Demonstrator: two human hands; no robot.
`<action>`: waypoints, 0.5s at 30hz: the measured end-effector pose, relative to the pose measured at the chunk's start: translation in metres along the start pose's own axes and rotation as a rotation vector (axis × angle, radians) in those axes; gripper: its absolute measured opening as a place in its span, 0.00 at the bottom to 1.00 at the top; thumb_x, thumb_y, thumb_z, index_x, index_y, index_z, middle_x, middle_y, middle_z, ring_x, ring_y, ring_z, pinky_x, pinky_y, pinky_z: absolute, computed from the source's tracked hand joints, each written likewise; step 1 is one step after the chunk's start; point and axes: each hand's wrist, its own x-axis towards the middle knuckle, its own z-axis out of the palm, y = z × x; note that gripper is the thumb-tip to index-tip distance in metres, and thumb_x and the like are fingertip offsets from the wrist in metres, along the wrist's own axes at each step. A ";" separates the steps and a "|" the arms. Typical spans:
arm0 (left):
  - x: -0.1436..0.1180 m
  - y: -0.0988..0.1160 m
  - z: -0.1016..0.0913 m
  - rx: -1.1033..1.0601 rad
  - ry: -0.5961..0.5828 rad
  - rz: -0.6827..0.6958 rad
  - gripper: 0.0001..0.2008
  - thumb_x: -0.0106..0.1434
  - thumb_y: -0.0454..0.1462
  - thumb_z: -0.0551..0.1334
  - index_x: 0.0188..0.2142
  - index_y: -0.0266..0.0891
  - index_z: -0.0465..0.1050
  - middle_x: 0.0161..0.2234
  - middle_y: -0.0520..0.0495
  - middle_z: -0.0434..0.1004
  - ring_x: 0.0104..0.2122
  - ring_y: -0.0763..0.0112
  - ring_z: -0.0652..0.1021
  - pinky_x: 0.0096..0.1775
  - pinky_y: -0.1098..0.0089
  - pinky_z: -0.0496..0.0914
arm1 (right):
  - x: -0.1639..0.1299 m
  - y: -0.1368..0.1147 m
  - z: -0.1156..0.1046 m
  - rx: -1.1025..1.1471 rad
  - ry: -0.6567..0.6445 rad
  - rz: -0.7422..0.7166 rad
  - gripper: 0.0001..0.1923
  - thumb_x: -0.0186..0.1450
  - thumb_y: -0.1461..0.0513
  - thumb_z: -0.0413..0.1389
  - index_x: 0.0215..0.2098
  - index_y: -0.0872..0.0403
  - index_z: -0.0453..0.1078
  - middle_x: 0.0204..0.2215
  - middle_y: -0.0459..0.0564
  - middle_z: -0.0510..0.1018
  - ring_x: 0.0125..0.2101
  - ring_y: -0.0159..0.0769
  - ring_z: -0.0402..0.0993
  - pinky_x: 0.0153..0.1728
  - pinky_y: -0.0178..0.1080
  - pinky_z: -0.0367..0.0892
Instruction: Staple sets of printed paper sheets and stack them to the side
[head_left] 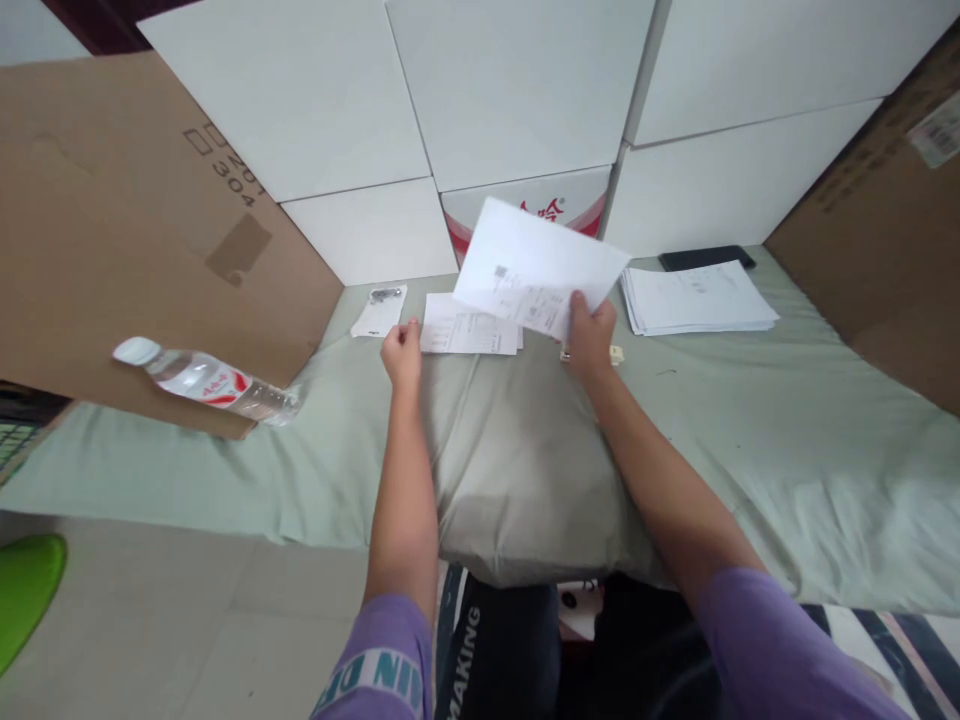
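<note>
My right hand (590, 335) holds a white printed sheet of paper (536, 262), lifted and tilted above the surface. My left hand (403, 352) rests with its fingertips on the left edge of a small stack of printed papers (469, 328) lying flat on the pale green cloth (750, 430). A grey pillow (517, 470) lies under both forearms. A larger stack of white papers (697, 298) lies to the right of my right hand.
A plastic water bottle (206, 380) lies at the left beside a big cardboard box (127, 230). A small white card with a metal clip (381, 310) lies left of the papers. A dark phone (705, 257) sits behind the right stack. White boxes (517, 90) form the back; another carton (877, 240) stands right.
</note>
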 end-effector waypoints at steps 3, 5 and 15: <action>-0.005 -0.003 0.002 0.463 0.040 -0.038 0.22 0.61 0.56 0.66 0.41 0.40 0.74 0.47 0.36 0.81 0.51 0.50 0.79 0.53 0.55 0.70 | 0.018 -0.002 -0.007 0.091 0.080 -0.018 0.33 0.64 0.35 0.53 0.49 0.53 0.67 0.35 0.52 0.75 0.37 0.43 0.78 0.27 0.45 0.78; -0.009 -0.004 0.006 0.614 -0.006 -0.072 0.27 0.58 0.56 0.68 0.45 0.39 0.73 0.51 0.33 0.80 0.54 0.46 0.77 0.53 0.52 0.69 | 0.021 -0.003 -0.010 0.133 0.117 0.011 0.33 0.64 0.35 0.54 0.49 0.52 0.66 0.34 0.50 0.74 0.34 0.42 0.78 0.24 0.45 0.78; -0.010 -0.007 0.009 0.615 -0.045 -0.020 0.06 0.65 0.42 0.64 0.36 0.43 0.71 0.44 0.40 0.81 0.50 0.52 0.78 0.52 0.56 0.68 | 0.015 -0.006 -0.006 0.206 0.161 0.117 0.31 0.64 0.37 0.57 0.51 0.51 0.64 0.36 0.49 0.75 0.35 0.41 0.79 0.24 0.43 0.79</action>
